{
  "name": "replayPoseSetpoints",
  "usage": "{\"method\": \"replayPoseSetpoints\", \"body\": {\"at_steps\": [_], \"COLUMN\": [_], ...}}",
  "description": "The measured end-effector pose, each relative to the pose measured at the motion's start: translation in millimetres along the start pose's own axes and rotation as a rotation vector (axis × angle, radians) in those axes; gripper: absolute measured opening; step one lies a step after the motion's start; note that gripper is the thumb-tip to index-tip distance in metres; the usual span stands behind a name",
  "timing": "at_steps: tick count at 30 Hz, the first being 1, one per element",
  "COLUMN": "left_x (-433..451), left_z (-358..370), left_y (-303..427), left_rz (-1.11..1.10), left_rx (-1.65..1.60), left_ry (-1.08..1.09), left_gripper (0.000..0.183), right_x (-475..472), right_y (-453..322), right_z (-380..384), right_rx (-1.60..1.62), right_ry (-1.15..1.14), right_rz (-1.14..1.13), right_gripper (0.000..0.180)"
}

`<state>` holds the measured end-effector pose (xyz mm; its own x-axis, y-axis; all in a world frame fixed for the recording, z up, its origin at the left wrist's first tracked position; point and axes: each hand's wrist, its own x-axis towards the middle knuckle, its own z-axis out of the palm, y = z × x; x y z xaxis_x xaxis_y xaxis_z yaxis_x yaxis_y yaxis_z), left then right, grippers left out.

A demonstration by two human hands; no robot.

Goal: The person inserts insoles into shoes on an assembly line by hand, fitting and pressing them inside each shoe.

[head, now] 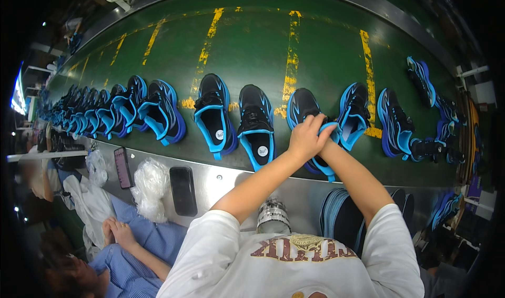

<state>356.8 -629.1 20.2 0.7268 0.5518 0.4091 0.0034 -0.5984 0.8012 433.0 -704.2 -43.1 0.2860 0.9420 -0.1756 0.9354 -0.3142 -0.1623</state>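
Observation:
My left hand [309,137] and my right hand [329,137] meet over the collar of a black and blue sneaker [304,100] on the green conveyor belt [252,34]. The hands overlap, so their fingers and grip are partly hidden. Just left of them stands a sneaker [255,101] with a round white sticker on its insole, and beyond it a similar sneaker [213,116] with another sticker. Close to the right of my hands is a sneaker [354,101] tilted slightly, its collar towards me. Another sneaker [388,120] stands further right.
More sneakers [159,105] line the belt leftward. On the metal ledge [232,183] lie a black phone [183,190], a second phone [123,168], crumpled clear plastic [150,187], a roll of tape [274,217] and stacked insoles [341,215]. A co-worker [130,258] sits at left, hands together.

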Motion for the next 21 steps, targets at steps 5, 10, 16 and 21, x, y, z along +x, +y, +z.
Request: {"method": "replayPoseSetpoints", "body": {"at_steps": [5, 10, 16, 21], "left_x": [2.8, 15.5, 16.6, 42.3], "left_z": [-0.4, 3.7, 7.1, -4.7], "left_y": [-6.1, -10.8, -38.6, -26.1], "left_rz": [0.153, 0.280, 0.023, -0.268], "left_rx": [0.165, 0.351, 0.216, 0.015], "left_ry": [-0.031, -0.007, -0.016, -0.173], "left_gripper": [0.033, 0.031, 0.030, 0.039], "right_x": [17.2, 28.1, -11.9, -35.6], "right_y": [0.2, 3.6, -10.5, -23.3], "right_z": [6.6, 0.2, -55.5, -97.2], "right_rx": [0.006, 0.012, -0.057, 0.107], "right_ry": [-0.079, -0.219, -0.400, -0.618], "right_rz": [0.068, 0.045, -0.183, -0.082], "right_gripper": [0.034, 0.038, 0.038, 0.057]}}
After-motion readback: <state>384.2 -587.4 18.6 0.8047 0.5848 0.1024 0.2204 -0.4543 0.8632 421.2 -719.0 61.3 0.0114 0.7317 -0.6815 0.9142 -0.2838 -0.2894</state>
